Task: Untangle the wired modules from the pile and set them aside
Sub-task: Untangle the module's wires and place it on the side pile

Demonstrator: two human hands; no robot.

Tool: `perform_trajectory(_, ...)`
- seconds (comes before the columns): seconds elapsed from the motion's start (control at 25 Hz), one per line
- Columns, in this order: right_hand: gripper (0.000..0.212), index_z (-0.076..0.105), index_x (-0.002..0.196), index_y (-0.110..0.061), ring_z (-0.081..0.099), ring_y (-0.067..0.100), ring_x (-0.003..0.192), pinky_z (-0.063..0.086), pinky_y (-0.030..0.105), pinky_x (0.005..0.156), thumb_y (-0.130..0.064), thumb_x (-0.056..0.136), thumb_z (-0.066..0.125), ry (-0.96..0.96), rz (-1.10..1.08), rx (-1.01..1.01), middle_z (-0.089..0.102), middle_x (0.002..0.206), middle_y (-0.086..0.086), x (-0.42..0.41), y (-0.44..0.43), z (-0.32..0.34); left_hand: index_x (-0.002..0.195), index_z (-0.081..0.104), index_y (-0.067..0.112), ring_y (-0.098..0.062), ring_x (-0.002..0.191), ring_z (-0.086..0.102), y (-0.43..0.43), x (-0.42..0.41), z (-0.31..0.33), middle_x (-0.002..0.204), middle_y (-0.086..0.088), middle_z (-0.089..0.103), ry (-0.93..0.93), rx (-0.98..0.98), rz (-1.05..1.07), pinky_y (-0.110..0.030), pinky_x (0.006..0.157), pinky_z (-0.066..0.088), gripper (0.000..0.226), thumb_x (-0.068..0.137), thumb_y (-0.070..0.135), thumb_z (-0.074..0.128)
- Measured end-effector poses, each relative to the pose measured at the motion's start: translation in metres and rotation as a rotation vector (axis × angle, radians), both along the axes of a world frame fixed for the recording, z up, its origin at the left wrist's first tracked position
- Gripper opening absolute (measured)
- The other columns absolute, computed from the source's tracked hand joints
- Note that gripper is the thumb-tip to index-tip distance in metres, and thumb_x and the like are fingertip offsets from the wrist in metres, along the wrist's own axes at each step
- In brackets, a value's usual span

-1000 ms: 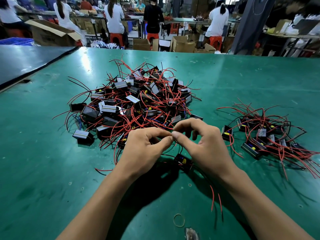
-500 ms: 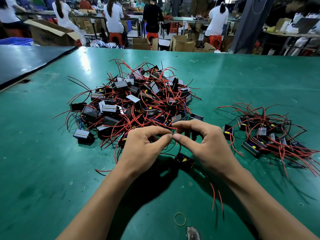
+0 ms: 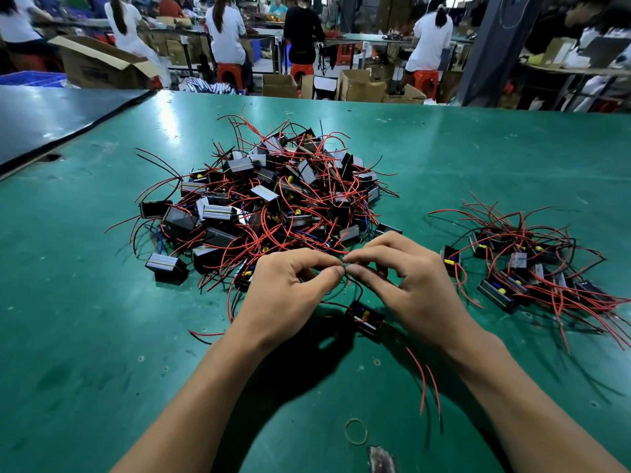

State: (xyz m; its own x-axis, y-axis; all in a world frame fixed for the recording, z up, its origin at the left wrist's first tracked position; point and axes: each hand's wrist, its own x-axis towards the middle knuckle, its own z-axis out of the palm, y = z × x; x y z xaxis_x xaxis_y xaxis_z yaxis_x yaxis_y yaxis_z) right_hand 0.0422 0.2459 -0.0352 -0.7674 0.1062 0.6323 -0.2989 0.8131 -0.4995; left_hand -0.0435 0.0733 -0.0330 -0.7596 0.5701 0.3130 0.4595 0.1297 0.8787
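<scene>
Head cam: left hand (image 3: 290, 297) & right hand (image 3: 411, 285) meet fingertip to fingertip at the near edge of the pile (image 3: 273, 206). Each pinches a black wire (image 3: 359, 287) btwn thumb & forefinger, other fingers curled. Wire drops to one module (image 3: 365, 319) lying on the green desk (image 3: 102, 336) just under the hands; its red leads (image 3: 423, 380) trail toward the person. Pile of black modules w/ red wires sits mid-desk. Smaller group (image 3: 532, 268) lies to the right, apart from the pile. Rubber band (image 3: 356, 430) on the desk, near side.
</scene>
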Motion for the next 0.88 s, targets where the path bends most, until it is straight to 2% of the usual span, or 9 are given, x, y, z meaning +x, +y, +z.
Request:
perform_trajectory(0.08, 0.001, 0.074, 0.091, -0.023, 0.058, 0.007, 0.074, 0.047, 0.022, 0.067, -0.023, 0.091, 0.073, -0.023, -0.032, -0.063, 0.062, 0.085, -0.013, 0.000, -0.006, 0.001, 0.086, 0.080, 0.020, -0.021, 0.060, 0.061, 0.001, 0.001, -0.001, 0.068, 0.005, 0.071, 0.062, 0.019, 0.028, -0.029, 0.054, 0.048, 0.008, 0.087, 0.015, 0.073)
perform_trajectory(0.16, 0.010, 0.070, 0.080, -0.025, 0.056, 0.005, 0.067, 0.042, 0.016, 0.063, -0.024, 0.089, 0.072, -0.089, -0.075, -0.200, 0.061, 0.074, -0.012, -0.001, -0.013, 0.001, 0.086, 0.080, 0.018, -0.005, 0.059, 0.059, 0.002, 0.002, -0.001, 0.070, 0.013, 0.070, 0.146, 0.024, 0.052, -0.015, 0.056, 0.044, 0.009, 0.085, 0.011, 0.074)
perform_trajectory(0.2, 0.013, 0.069, 0.075, -0.023, 0.053, 0.003, 0.062, 0.040, 0.015, 0.060, -0.025, 0.088, 0.071, -0.146, -0.087, -0.299, 0.061, 0.069, -0.012, -0.002, -0.016, 0.001, 0.086, 0.080, 0.017, -0.003, 0.061, 0.060, 0.003, 0.002, 0.000, 0.072, 0.014, 0.071, 0.195, 0.013, 0.060, -0.012, 0.059, 0.044, 0.009, 0.085, 0.010, 0.074)
perform_trajectory(0.32, 0.022, 0.071, 0.071, -0.018, 0.047, 0.002, 0.057, 0.037, 0.015, 0.057, -0.028, 0.091, 0.071, -0.314, -0.060, -0.562, 0.057, 0.060, -0.011, -0.002, -0.016, 0.005, 0.089, 0.080, 0.017, 0.000, 0.067, 0.062, 0.002, 0.003, 0.000, 0.078, 0.013, 0.072, 0.300, -0.013, 0.064, -0.015, 0.063, 0.048, 0.009, 0.084, 0.010, 0.075)
perform_trajectory(0.44, 0.021, 0.075, 0.075, -0.018, 0.051, -0.001, 0.059, 0.039, 0.010, 0.060, -0.028, 0.093, 0.070, -0.347, 0.006, -0.669, 0.062, 0.061, -0.013, 0.002, -0.014, 0.010, 0.086, 0.080, 0.016, 0.000, 0.066, 0.061, 0.002, 0.004, -0.001, 0.077, 0.012, 0.072, 0.306, 0.006, 0.093, -0.015, 0.062, 0.047, 0.009, 0.084, 0.010, 0.075)
perform_trajectory(0.52, 0.013, 0.078, 0.084, -0.019, 0.056, 0.001, 0.065, 0.043, 0.013, 0.064, -0.026, 0.092, 0.071, -0.312, 0.027, -0.610, 0.069, 0.071, -0.012, 0.005, -0.013, 0.011, 0.084, 0.080, 0.016, -0.002, 0.063, 0.060, 0.003, 0.004, -0.001, 0.074, 0.011, 0.071, 0.280, 0.016, 0.123, -0.017, 0.060, 0.047, 0.008, 0.083, 0.010, 0.074)
perform_trajectory(0.6, 0.007, 0.079, 0.092, -0.020, 0.061, 0.003, 0.073, 0.044, 0.015, 0.069, -0.018, 0.092, 0.072, -0.242, 0.018, -0.413, 0.071, 0.081, -0.011, 0.007, -0.011, 0.010, 0.083, 0.080, 0.017, -0.003, 0.059, 0.059, 0.003, 0.003, -0.001, 0.071, 0.010, 0.071, 0.233, 0.025, 0.140, -0.018, 0.058, 0.045, 0.008, 0.083, 0.011, 0.075)
perform_trajectory(0.68, 0.011, 0.079, 0.098, -0.017, 0.065, 0.008, 0.083, 0.045, 0.015, 0.074, -0.011, 0.089, 0.074, -0.157, 0.021, -0.257, 0.071, 0.088, -0.008, 0.006, -0.009, 0.008, 0.083, 0.080, 0.017, -0.004, 0.055, 0.056, 0.002, 0.003, -0.001, 0.069, 0.009, 0.070, 0.205, 0.028, 0.142, -0.018, 0.055, 0.044, 0.008, 0.083, 0.011, 0.075)
perform_trajectory(0.88, 0.012, 0.079, 0.098, -0.015, 0.064, 0.009, 0.076, 0.048, 0.022, 0.068, -0.019, 0.086, 0.078, -0.022, 0.013, -0.118, 0.069, 0.086, -0.006, 0.003, -0.005, 0.001, 0.084, 0.080, 0.017, -0.001, 0.054, 0.056, 0.002, 0.005, 0.000, 0.067, 0.011, 0.069, 0.208, 0.006, 0.126, -0.011, 0.055, 0.040, 0.007, 0.084, 0.012, 0.075)
